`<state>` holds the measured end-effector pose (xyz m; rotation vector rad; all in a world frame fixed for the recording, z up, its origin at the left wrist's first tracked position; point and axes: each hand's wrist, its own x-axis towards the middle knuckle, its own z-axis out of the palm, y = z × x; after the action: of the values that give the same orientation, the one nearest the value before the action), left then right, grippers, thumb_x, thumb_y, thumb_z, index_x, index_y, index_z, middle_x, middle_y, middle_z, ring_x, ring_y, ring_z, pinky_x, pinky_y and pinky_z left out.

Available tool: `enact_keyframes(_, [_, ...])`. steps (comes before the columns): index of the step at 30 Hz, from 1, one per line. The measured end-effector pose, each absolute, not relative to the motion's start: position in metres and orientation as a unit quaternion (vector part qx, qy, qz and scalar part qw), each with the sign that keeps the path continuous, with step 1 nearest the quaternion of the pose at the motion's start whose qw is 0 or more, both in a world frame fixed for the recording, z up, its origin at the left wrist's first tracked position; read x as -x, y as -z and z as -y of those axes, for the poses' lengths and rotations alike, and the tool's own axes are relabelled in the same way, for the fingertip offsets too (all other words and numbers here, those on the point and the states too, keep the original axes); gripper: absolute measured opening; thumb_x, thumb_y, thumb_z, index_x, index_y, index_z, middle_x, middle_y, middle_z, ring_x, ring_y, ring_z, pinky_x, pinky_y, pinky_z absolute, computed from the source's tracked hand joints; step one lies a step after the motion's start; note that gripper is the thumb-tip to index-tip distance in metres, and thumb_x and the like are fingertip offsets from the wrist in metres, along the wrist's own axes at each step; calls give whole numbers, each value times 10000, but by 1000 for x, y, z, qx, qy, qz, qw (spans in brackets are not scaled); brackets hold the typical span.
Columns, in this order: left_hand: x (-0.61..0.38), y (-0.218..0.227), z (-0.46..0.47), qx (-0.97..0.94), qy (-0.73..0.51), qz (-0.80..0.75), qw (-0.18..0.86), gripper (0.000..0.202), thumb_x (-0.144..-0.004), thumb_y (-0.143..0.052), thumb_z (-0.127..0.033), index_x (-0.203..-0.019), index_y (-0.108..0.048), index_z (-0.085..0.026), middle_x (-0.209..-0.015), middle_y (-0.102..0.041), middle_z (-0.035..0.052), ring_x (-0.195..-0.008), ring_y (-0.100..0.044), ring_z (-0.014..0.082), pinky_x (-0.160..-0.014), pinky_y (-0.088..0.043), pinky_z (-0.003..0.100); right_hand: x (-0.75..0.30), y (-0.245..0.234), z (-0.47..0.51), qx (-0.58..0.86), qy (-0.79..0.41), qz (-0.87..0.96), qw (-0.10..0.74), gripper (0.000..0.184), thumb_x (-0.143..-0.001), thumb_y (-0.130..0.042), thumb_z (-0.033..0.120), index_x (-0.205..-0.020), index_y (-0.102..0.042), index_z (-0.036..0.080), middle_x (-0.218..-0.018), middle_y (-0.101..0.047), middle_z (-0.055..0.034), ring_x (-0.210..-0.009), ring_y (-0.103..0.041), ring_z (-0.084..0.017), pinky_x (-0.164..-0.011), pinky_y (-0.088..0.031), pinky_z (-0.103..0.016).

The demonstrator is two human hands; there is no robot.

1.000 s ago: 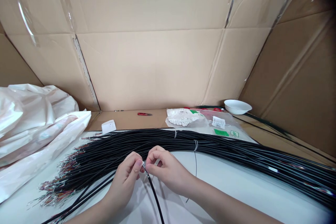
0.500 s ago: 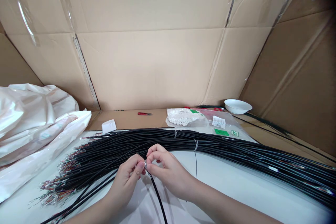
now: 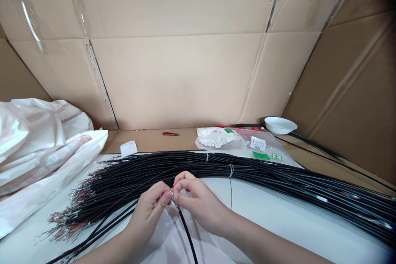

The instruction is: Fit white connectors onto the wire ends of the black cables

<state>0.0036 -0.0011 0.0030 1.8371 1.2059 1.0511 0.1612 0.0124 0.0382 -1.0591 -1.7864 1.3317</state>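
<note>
My left hand (image 3: 149, 213) and my right hand (image 3: 198, 200) meet at the middle of the view, their fingertips pinching the thin silvery end of a single black cable (image 3: 186, 231). That cable drops from my fingers toward the bottom edge. Behind my hands lies a long bundle of black cables (image 3: 198, 167), held by thin ties (image 3: 231, 170). Its frayed, multicoloured wire ends (image 3: 69, 218) fan out at the left. My fingers hide the exact tip of the cable end.
A crumpled white plastic bag (image 3: 40, 148) lies at the left. Beyond the bundle are red-handled snips (image 3: 170, 133), a bag of small white parts (image 3: 218, 137) and a white bowl (image 3: 280, 125). Cardboard sheets (image 3: 179, 78) wall the far side of the white table (image 3: 272, 222).
Both hands have shifted slightly to the right, still pinching the cable end. The hanging cable's lower stretch has swung a little to the right.
</note>
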Motion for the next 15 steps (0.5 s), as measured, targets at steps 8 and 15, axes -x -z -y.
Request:
enact_keyframes(8, [-5,-6,2,-700,-404,-469,357,303,-857,-394,-370,-648,-502,-179,-646,-478,-2,-615,-427,147,-574,-322,224,-162,-37,-11,409,-503,687,329,113,-741,-501,192,-642,-551,168,-898,-473,-15,-852,-468,-147,-724,-352,-255])
enact_keyframes(15, [-4,-1,-2,-618,-443,-451,467,301,-849,-419,-396,-685,-523,-167,-627,-513,-6,-582,-440,130,-571,-352,226,-164,-35,-20,416,-524,655,351,80,-723,-556,250,-742,-542,174,-814,-527,-5,-771,-502,-140,-654,-368,-245])
